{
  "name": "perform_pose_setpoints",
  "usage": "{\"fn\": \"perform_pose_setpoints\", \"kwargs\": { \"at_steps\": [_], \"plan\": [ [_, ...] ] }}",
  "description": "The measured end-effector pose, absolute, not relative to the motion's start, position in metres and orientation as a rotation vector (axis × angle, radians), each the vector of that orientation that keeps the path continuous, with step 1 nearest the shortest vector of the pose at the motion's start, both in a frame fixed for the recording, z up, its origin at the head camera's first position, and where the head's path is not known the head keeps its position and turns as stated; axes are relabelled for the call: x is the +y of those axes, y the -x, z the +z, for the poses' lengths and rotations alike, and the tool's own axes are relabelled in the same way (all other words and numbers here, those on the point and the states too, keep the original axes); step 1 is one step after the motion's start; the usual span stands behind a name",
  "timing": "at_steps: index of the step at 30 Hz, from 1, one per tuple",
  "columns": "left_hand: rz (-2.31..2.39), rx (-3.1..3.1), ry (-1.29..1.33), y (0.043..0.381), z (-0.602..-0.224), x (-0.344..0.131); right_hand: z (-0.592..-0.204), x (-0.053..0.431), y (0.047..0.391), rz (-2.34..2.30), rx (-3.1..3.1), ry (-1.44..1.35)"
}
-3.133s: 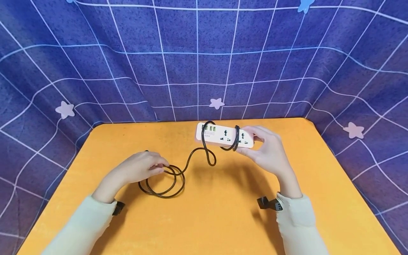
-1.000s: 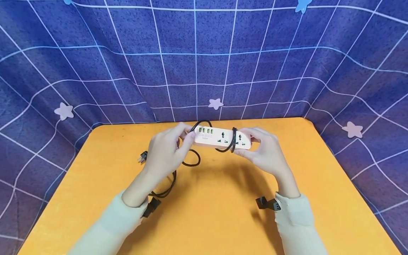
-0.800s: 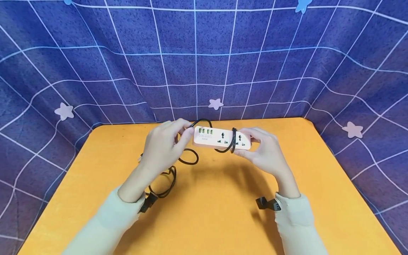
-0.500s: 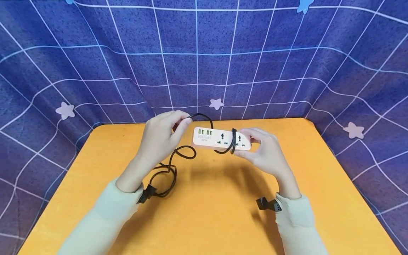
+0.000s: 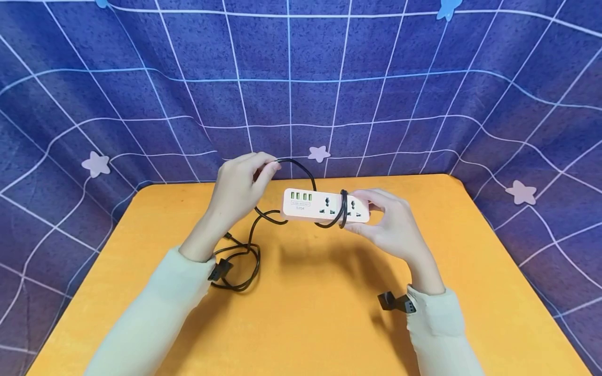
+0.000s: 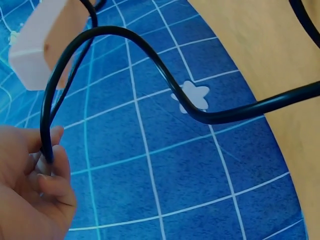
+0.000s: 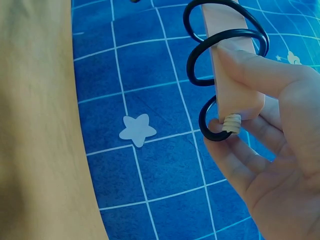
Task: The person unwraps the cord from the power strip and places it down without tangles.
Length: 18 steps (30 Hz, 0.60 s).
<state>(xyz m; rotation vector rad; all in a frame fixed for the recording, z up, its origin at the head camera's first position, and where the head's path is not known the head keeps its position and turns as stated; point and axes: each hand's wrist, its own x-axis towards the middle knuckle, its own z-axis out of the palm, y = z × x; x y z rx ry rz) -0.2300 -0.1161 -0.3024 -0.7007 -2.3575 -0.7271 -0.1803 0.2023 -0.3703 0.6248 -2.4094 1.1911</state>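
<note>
A white power strip [image 5: 301, 204] with green USB ports and sockets is held up above the table, tilted slightly down to the right. My right hand [image 5: 392, 222] grips its right end; in the right wrist view the thumb [image 7: 255, 70] lies along the strip beside the ribbed cord outlet [image 7: 231, 124]. Black cord [image 5: 344, 209] winds round the strip near that end. Up and left of the strip, my left hand [image 5: 240, 183] pinches the cord, which arcs from there to behind the strip. In the left wrist view the cord [image 6: 125, 32] passes between the fingertips [image 6: 57, 187].
Loose loops of the cord [image 5: 256, 261] lie on the orange table [image 5: 320, 324] below the left hand, with part of the plug end [image 5: 228, 236] showing beside the wrist. A blue gridded curtain [image 5: 310, 99] with star shapes surrounds the table's back and sides.
My left hand has gone from the coil on the table up to the strip's left end, then drawn the cord upward, away from the strip. The right hand has stayed nearly still.
</note>
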Motion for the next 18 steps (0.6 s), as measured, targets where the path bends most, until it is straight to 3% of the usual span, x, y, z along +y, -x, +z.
{"fn": "perform_pose_setpoints", "kwargs": {
  "at_steps": [18],
  "plan": [
    [-0.664, -2.482, 0.684, 0.239, -0.315, -0.122, -0.371, 0.203, 0.181, 1.174, -2.373, -0.627]
  ]
}}
